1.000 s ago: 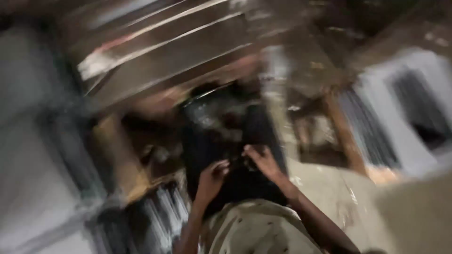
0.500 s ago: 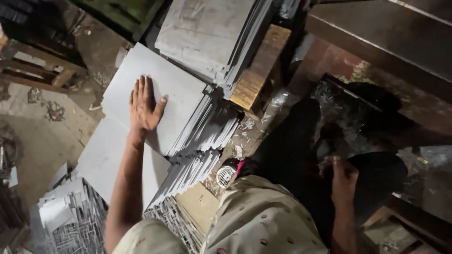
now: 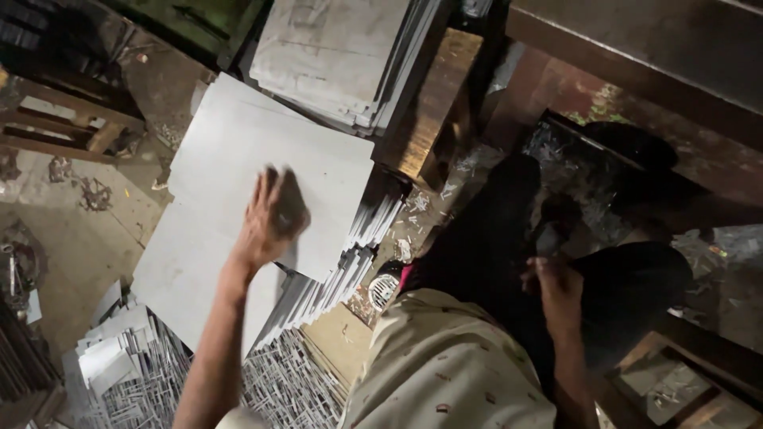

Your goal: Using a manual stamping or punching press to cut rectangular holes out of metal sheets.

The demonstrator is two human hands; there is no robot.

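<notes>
My left hand [image 3: 270, 218] lies on the top grey metal sheet [image 3: 318, 151] of a fanned stack [image 3: 334, 274], close to the sheet's near edge. Its fingers are bent and blurred, resting on top of the sheet rather than around it. My right hand [image 3: 556, 286] is curled against my dark trouser leg [image 3: 493, 238], and nothing shows in it. A second, lower sheet [image 3: 171, 262] sticks out to the left under my forearm. My pale patterned shirt [image 3: 445, 365] fills the bottom middle.
Another pile of grey sheets [image 3: 342, 56] lies beyond, beside a wooden block [image 3: 437, 103]. Punched metal scrap [image 3: 135, 373] is heaped at bottom left. A wooden frame [image 3: 63, 127] stands on the left, a dark steel beam [image 3: 636, 48] crosses the top right, and shavings [image 3: 421, 214] litter the floor.
The view swung from a blurred look ahead down onto the sheet stack. My left hand reached onto the top sheet, then slid toward its near edge with fingers now bent. The right hand stayed by my leg.
</notes>
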